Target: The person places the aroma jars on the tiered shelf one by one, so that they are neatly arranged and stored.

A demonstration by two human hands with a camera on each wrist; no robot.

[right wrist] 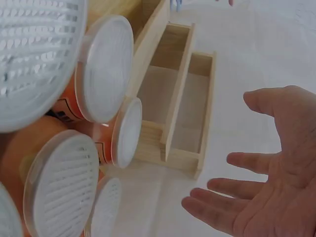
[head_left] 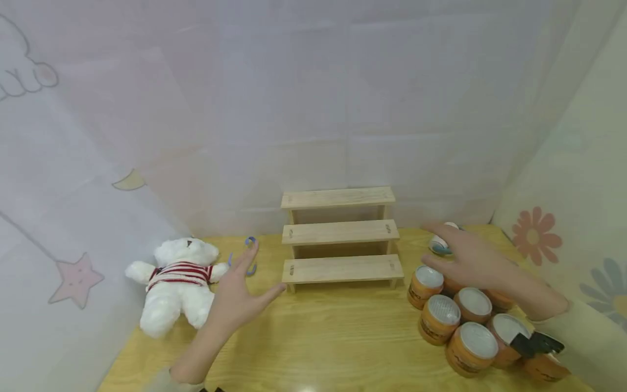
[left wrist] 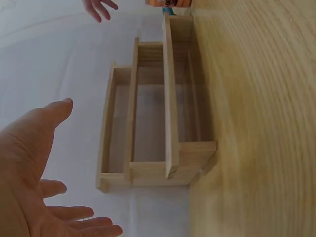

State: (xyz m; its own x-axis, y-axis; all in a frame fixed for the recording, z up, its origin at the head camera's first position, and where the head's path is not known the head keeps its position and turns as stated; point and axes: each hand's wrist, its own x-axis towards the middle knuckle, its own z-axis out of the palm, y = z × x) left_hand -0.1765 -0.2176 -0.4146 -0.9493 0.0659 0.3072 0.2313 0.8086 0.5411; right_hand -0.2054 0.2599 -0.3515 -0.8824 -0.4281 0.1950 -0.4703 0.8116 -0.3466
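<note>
My left hand is raised over the table with fingers spread, holding nothing, between a white teddy bear in a red-striped shirt and a wooden three-step shelf. Behind its fingertips lie small blue curved pieces. My right hand reaches in from the right above several orange jars with clear, whitish lids, its fingers extended and nothing in them. Partly behind that hand is a white and blue-green round item. In the right wrist view, the jar lids stand close to the spread palm.
The shelf stands at the table's back middle, before a pale cloth backdrop. Cloth with printed flowers borders the right side, and a printed star marks the left. Wooden tabletop stretches in front of the shelf.
</note>
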